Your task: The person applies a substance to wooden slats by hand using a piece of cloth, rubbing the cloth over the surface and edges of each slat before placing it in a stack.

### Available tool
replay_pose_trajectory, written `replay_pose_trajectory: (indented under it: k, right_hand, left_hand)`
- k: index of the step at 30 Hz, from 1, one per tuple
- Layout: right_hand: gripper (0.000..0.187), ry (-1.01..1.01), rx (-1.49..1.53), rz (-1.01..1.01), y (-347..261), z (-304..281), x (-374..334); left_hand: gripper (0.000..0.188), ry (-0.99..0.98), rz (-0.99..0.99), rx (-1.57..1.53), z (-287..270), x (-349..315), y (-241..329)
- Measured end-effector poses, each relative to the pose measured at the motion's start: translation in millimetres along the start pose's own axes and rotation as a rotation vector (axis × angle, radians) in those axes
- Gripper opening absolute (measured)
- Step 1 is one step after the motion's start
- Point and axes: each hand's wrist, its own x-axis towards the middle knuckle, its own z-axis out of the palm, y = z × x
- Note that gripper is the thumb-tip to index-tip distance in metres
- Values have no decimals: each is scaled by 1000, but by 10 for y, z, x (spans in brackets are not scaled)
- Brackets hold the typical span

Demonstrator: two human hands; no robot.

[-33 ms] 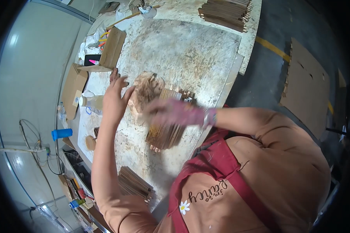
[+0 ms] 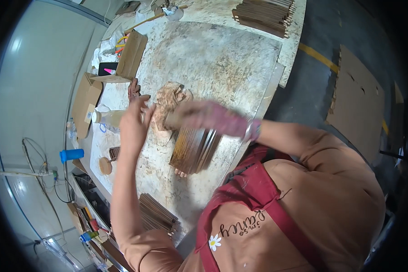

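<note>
From my remote seat, I see the bare left hand point(image 2: 134, 120) at ten o'clock of the flat brown wooden slats point(image 2: 186, 149), fingers parted, apparently holding nothing. The pinkish-purple gloved right hand point(image 2: 209, 119) is blurred over their twelve o'clock end; I cannot tell its grip. A crumpled, brown-stained tan sheet point(image 2: 166, 97) lies at eleven o'clock, probably for easy reach; the slats lie side by side, perhaps to stay aligned.

Pinkish purple marks the right glove point(image 2: 220, 119), its blurred fingers point(image 2: 179, 119) tan, above brown wood strips point(image 2: 186, 149) streaked with gold. Just beside those fingers, a crumpled cloth point(image 2: 167, 96) shows tan with darker brown blotches. Around them, the white counter point(image 2: 213, 56) is mottled brown and grey. Well left of the fingers, a cup point(image 2: 72, 156) is bright blue.
</note>
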Motion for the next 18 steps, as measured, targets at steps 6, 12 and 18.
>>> replay_pose_trajectory:
  k: [6,12,18]
  right_hand:
    - [57,304,342,-160,149,-706,-127]
    - [60,308,121,-160,65,-633,-256]
    - [52,384,162,-142,17,-594,-381]
  left_hand:
    - [86,-138,18,112,529,-1001,636]
    - [59,-54,-40,-103,405,-1056,594]
    - [33,-170,-326,-542,275,-996,396]
